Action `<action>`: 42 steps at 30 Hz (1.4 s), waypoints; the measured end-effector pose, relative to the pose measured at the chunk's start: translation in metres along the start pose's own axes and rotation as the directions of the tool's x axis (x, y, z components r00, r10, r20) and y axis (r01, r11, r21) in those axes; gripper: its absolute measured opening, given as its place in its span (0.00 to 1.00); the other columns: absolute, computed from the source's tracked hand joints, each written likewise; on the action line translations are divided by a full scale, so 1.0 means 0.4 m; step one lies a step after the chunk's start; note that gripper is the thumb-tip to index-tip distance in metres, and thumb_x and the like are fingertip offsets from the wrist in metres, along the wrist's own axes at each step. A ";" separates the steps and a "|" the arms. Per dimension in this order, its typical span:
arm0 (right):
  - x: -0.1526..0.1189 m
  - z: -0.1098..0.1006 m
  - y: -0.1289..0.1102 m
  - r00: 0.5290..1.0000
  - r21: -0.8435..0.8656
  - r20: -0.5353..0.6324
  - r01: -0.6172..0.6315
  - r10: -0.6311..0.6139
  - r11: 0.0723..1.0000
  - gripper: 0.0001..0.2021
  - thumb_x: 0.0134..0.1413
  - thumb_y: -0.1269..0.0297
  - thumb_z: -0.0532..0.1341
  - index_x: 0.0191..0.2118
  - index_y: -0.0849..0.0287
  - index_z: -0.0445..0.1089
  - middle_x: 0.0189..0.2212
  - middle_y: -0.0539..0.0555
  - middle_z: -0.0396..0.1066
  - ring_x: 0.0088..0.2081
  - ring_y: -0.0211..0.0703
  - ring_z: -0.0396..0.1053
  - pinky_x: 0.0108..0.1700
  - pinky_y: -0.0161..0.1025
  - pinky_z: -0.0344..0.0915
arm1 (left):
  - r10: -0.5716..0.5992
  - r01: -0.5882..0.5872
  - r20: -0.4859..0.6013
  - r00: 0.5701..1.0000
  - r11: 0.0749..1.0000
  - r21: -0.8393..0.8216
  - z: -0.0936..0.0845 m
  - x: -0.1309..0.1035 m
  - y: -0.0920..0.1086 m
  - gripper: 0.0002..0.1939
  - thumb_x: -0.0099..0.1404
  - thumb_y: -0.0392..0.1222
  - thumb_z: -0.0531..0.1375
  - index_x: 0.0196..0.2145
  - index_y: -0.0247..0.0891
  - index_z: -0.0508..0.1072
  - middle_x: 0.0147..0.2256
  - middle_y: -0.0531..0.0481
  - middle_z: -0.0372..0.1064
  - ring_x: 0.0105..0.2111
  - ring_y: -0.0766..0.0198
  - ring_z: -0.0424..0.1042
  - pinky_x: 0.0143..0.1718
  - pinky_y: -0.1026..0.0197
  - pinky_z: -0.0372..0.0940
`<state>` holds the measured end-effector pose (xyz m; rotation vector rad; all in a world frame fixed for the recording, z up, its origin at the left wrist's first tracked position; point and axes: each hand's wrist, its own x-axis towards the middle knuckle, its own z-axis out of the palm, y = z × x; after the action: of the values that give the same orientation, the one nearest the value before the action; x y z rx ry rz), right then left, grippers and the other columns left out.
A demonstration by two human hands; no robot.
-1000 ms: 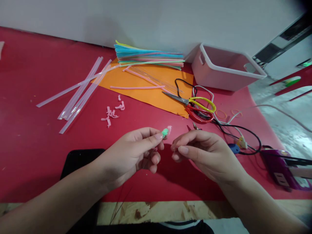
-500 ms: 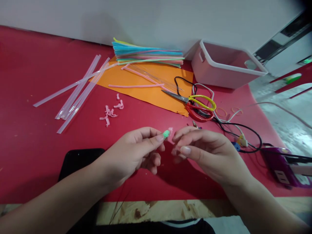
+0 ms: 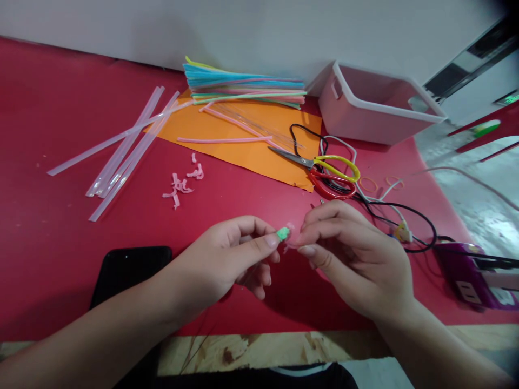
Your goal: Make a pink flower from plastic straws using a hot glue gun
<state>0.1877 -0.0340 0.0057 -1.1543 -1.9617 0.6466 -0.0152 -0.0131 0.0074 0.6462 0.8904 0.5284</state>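
Between the thumb and forefinger of my left hand [image 3: 243, 254] is a small green fuzzy piece [image 3: 283, 234], which looks like pipe cleaner. Blurred pink fuzzy strands [image 3: 291, 239] extend from its right end. My right hand [image 3: 352, 254] has its thumb and fingertips closed at the outer end of those strands. Both hands are just above the red table, nearly touching each other. Beyond them lie several short curled pink scraps [image 3: 181, 185]. Scissors [image 3: 312, 163] with one yellow and one red handle rest past my right hand.
An orange sheet [image 3: 243, 154] lies under a bundle of coloured pipe cleaners [image 3: 243, 86]. Clear plastic strips [image 3: 121, 151] cross at left. A black phone [image 3: 125, 270] is by my left forearm. At right are a pink bin [image 3: 357, 113], tangled cables [image 3: 421, 216] and a purple device [image 3: 458, 275].
My left hand has moved slightly right with the green piece. The right hand's thumb and fingers have come together on the pink strands, which now stretch between the hands.
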 end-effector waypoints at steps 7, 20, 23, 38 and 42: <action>0.000 0.004 -0.006 1.000 -0.014 0.008 0.011 -0.011 1.000 0.03 0.58 0.72 0.64 0.37 0.57 0.74 0.34 0.51 0.70 0.37 0.37 0.71 0.39 0.35 0.69 | -0.010 0.007 0.040 0.999 0.998 0.067 0.000 -0.003 -0.004 0.09 0.68 0.38 0.59 0.29 0.37 0.70 0.19 0.56 0.67 0.16 0.70 0.68 0.14 0.71 0.55; 0.001 0.009 -0.003 0.999 -0.009 -0.031 0.032 -0.032 0.999 0.05 0.57 0.72 0.65 0.38 0.55 0.73 0.33 0.51 0.70 0.36 0.39 0.70 0.38 0.38 0.68 | 0.044 -0.049 0.051 0.998 0.993 0.108 0.001 -0.003 -0.005 0.08 0.67 0.37 0.60 0.29 0.38 0.70 0.19 0.58 0.65 0.16 0.72 0.65 0.15 0.71 0.53; 0.000 0.009 -0.005 0.999 -0.008 -0.044 0.032 -0.032 0.999 0.06 0.56 0.73 0.64 0.39 0.54 0.73 0.32 0.51 0.71 0.36 0.40 0.70 0.38 0.40 0.68 | 0.055 -0.062 0.060 0.997 0.991 0.117 -0.003 -0.004 -0.010 0.07 0.67 0.38 0.60 0.30 0.38 0.71 0.20 0.58 0.66 0.16 0.74 0.65 0.14 0.72 0.53; -0.010 0.004 0.001 0.961 -0.218 -0.074 0.245 -0.267 0.945 0.13 0.52 0.74 0.68 0.42 0.52 0.73 0.33 0.53 0.74 0.35 0.43 0.74 0.36 0.41 0.72 | 0.002 -0.003 0.097 0.995 1.000 0.010 -0.009 -0.003 -0.017 0.07 0.67 0.38 0.61 0.30 0.36 0.71 0.23 0.56 0.71 0.17 0.75 0.69 0.15 0.74 0.55; -0.015 0.003 0.004 0.944 -0.283 -0.091 0.280 -0.316 0.918 0.17 0.52 0.75 0.67 0.46 0.49 0.73 0.33 0.52 0.76 0.35 0.44 0.75 0.38 0.42 0.74 | 0.012 -0.012 0.098 0.995 1.000 -0.006 -0.009 -0.001 -0.019 0.06 0.66 0.38 0.62 0.31 0.35 0.72 0.26 0.56 0.72 0.18 0.74 0.71 0.18 0.74 0.60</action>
<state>0.1894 -0.0385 0.0017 -0.9918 -2.0932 0.1420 -0.0175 -0.0175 0.0008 0.6676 0.7929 0.5055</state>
